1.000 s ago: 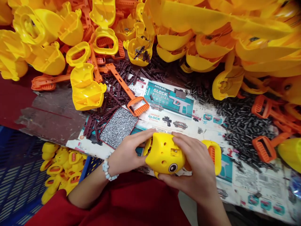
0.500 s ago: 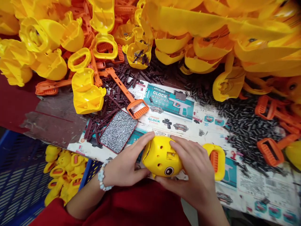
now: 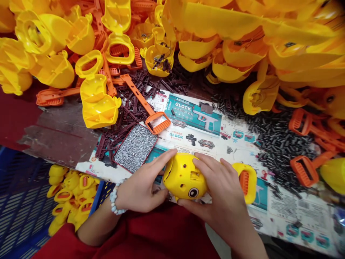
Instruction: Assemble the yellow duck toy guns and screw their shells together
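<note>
A yellow toy duck [image 3: 175,181], with a round printed eye and several small holes in its side, is held just above the table edge. My right hand [image 3: 225,190] is closed round its right part, fingers over the top and thumb below. Beyond that hand, a yellow loop handle with an orange ribbed insert [image 3: 252,183] sticks out. My left hand [image 3: 142,185], with a beaded bracelet at the wrist, curves round the toy's left end. Its fingertips touch the upper edge, and its thumb lies near the lower side. A tray of small silver screws [image 3: 134,149] lies beyond my left hand.
Yellow half shells [image 3: 101,104] and orange handle parts [image 3: 159,122] crowd the back. Dark brown plastic pieces [image 3: 129,115] lie around the screw tray. Black cylinders [image 3: 280,154] are heaped at right. A blue crate [image 3: 21,194] with yellow toys [image 3: 74,198] stands lower left.
My left thumb has drawn back slightly from the toy. The toy stays in my hands, almost at the same place. The view has shifted a little.
</note>
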### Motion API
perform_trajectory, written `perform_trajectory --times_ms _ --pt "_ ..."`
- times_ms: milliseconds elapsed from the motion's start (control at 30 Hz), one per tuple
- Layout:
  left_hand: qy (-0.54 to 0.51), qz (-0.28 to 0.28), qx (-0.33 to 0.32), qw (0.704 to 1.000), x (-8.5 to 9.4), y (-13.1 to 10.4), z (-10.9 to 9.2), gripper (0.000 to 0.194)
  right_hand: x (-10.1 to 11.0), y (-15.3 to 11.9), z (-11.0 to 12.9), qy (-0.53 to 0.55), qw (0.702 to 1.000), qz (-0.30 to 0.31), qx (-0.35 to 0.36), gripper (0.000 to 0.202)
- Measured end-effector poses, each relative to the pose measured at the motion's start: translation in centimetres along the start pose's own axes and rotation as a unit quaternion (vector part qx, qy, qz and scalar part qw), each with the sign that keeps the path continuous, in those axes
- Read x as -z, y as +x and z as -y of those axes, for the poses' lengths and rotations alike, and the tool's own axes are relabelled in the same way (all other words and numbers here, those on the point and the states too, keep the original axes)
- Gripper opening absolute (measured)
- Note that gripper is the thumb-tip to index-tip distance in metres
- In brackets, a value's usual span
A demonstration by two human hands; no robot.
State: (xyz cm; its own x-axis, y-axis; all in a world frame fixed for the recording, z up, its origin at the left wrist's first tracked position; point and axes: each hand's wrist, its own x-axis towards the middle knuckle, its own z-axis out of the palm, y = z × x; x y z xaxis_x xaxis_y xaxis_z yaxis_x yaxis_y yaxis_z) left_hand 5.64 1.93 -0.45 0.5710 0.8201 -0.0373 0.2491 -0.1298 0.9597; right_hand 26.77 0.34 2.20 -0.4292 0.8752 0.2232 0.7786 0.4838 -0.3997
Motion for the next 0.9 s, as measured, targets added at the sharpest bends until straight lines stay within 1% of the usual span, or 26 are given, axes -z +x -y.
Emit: perform_trajectory --times_ms 67,167,233,367,433,533,667,800,900 --pt "-0.008 0.015 -0.007 1.000 0.2 -0.1 0.0 0.088 0.2 0.0 -0.1 -0.002 1.000 0.008 0.009 0.050" --pt "-0.035 0.018 -0.015 0.999 0.2 -0.3 0.4 0.086 0.6 0.1 -0.4 0.006 0.999 0.040 0.023 0.049" --pt "-0.023 0.023 -0.022 0.999 0.1 -0.2 0.7 0.086 0.7 0.2 -0.6 0.015 0.998 0.052 0.029 0.048" --pt "0.043 0.006 -0.031 0.999 -0.2 0.4 0.9 0.083 0.7 0.3 -0.9 0.025 0.998 0.044 0.033 0.048" --pt "0.042 -0.003 -0.023 0.999 -0.3 0.7 0.7 0.078 0.8 0.2 -0.9 0.022 0.998 0.048 0.038 0.049" --pt "0.039 -0.001 -0.020 0.999 -0.3 0.8 0.5 0.073 0.7 0.1 -0.6 0.008 0.998 0.049 0.039 0.048" --pt "0.039 0.001 -0.005 0.999 -0.3 0.6 0.5 0.074 0.6 0.1 -0.2 0.001 0.999 0.033 0.015 0.048" --pt "0.012 0.002 0.014 1.000 -0.4 0.6 0.7 0.078 1.0 0.3 0.1 -0.014 0.998 0.058 0.013 0.040" --pt "0.020 0.003 0.005 1.000 -0.4 0.7 0.7 0.076 1.2 0.3 0.2 -0.033 0.997 0.062 0.015 0.038"
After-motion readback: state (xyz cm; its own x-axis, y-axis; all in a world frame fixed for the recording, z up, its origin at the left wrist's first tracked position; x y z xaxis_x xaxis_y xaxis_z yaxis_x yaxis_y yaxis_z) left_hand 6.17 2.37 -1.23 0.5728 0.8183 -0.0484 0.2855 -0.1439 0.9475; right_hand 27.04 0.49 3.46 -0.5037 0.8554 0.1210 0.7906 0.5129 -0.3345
